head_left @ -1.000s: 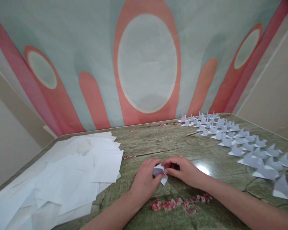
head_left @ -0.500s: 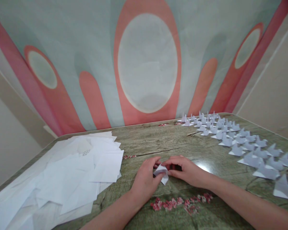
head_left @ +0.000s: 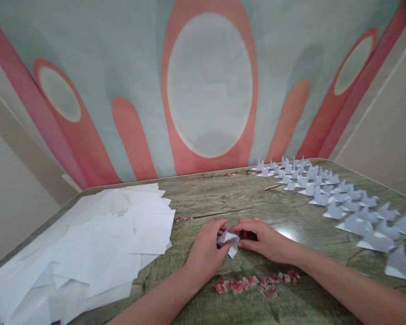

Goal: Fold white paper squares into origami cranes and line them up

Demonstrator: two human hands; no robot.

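Left forearm [head_left: 165, 291]: is slanting inward, bare, from the bottom edge.
Left hand [head_left: 205, 246]: is gripping, fingers [head_left: 216, 224] curving on the far side, thumb [head_left: 224, 250] pointing inward nearer the body.
Right forearm [head_left: 331, 275]: is slanting in, bare, from the lower right.
Right hand [head_left: 269, 241]: is pinching, index finger arching toward the left hand, thumb lying below.

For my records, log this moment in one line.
left hand: holding folded paper; right hand: at its edge; white sheets: left; paper figures: right
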